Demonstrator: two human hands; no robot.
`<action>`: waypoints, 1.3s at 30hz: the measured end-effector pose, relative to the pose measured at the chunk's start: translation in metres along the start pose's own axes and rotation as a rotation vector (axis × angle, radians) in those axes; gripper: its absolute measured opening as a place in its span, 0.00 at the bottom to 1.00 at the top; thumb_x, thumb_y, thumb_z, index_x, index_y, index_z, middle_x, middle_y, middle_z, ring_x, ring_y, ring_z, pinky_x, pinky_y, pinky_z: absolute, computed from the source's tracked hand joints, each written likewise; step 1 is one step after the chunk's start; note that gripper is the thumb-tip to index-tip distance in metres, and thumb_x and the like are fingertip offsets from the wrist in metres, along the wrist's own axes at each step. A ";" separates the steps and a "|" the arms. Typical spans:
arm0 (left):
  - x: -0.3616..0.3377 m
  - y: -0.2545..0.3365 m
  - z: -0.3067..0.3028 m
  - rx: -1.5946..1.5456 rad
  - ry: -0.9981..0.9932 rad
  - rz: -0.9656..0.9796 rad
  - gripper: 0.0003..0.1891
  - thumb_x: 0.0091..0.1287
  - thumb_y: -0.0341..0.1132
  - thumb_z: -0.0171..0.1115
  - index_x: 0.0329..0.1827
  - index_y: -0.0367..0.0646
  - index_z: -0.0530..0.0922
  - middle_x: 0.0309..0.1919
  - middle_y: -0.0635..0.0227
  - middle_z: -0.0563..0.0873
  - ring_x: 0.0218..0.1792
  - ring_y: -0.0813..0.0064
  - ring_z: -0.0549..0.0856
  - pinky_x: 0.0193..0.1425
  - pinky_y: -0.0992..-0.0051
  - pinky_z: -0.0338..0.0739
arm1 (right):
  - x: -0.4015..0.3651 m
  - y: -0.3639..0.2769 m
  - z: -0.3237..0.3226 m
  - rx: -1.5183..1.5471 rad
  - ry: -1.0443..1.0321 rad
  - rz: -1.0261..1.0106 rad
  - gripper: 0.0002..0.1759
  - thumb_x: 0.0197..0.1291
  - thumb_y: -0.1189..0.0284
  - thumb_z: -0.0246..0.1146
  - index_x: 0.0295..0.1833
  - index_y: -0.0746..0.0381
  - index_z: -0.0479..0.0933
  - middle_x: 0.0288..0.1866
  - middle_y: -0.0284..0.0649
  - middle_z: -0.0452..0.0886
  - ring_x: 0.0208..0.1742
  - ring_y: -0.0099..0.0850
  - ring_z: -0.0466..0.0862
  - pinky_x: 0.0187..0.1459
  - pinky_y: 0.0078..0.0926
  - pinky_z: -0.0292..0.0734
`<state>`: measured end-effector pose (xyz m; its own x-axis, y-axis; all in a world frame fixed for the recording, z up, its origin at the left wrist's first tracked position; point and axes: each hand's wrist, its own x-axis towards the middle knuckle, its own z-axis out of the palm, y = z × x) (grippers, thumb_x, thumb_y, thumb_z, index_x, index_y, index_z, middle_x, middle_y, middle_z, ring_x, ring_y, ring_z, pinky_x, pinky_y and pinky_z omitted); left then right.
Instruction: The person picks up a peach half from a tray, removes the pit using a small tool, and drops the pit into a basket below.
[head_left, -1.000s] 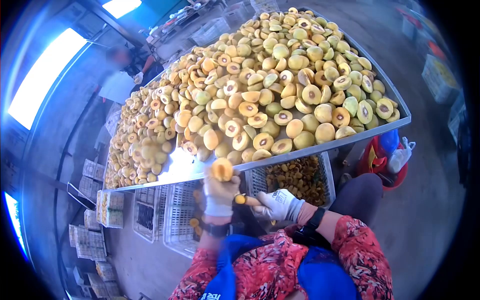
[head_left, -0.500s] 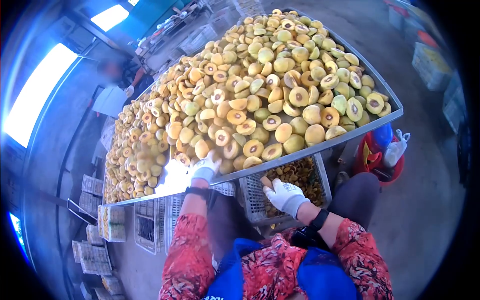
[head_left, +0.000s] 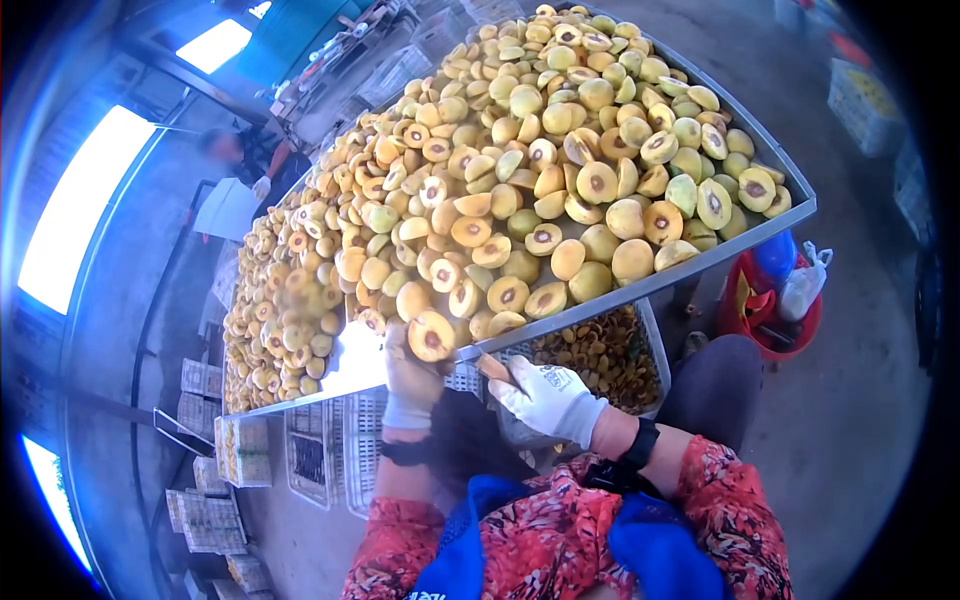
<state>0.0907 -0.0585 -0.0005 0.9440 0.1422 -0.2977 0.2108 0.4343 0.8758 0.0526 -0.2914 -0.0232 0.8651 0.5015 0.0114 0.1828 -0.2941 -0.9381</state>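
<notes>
A large metal-edged table bears a heap of halved yellow fruit. At its near edge my left hand, in a white glove, is closed on a fruit half with its cut face and brown centre showing. To the right, my gloved right hand grips a small tool with a brownish handle; its far end is hard to make out. Below the table edge, partly behind my right hand, a crate holds dark yellow-brown pieces.
A red bucket with bags stands right of my knee. Pale crates are stacked at lower left. Another person is beyond the table's left side. More crates stand at upper right.
My left hand has drawn back from the heap and now holds a fruit half. My right hand has moved left and up, bringing the tool nearer to it. The view has shifted slightly.
</notes>
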 end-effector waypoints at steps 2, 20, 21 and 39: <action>-0.016 -0.007 0.021 -0.002 -0.007 -0.006 0.23 0.70 0.55 0.50 0.54 0.45 0.75 0.37 0.63 0.85 0.29 0.68 0.83 0.24 0.72 0.76 | 0.001 -0.003 0.003 0.000 0.045 -0.055 0.23 0.70 0.51 0.50 0.45 0.63 0.70 0.35 0.56 0.81 0.41 0.56 0.82 0.41 0.50 0.75; -0.038 -0.036 0.027 0.615 -0.039 0.270 0.26 0.73 0.53 0.51 0.47 0.34 0.80 0.39 0.60 0.85 0.34 0.70 0.85 0.39 0.73 0.82 | 0.012 0.029 -0.008 0.533 -0.535 0.114 0.27 0.70 0.47 0.51 0.42 0.64 0.74 0.26 0.43 0.78 0.20 0.38 0.77 0.23 0.33 0.70; -0.039 -0.031 0.028 0.623 -0.165 0.185 0.26 0.73 0.53 0.52 0.46 0.34 0.81 0.39 0.60 0.85 0.33 0.70 0.85 0.38 0.72 0.83 | 0.013 0.024 -0.015 0.948 -0.884 0.405 0.28 0.70 0.46 0.52 0.40 0.63 0.75 0.22 0.36 0.74 0.12 0.26 0.70 0.14 0.25 0.63; -0.007 0.063 -0.070 1.474 0.509 0.362 0.36 0.65 0.51 0.61 0.71 0.42 0.63 0.65 0.52 0.73 0.62 0.56 0.76 0.64 0.62 0.71 | -0.018 0.017 0.032 1.044 -0.203 0.742 0.38 0.65 0.35 0.47 0.43 0.63 0.75 0.19 0.30 0.68 0.13 0.21 0.64 0.15 0.24 0.59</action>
<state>0.0801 0.0298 0.0297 0.8811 0.4407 0.1717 0.3391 -0.8417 0.4202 0.0254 -0.2799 -0.0507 0.4999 0.6334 -0.5906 -0.8346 0.1702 -0.5239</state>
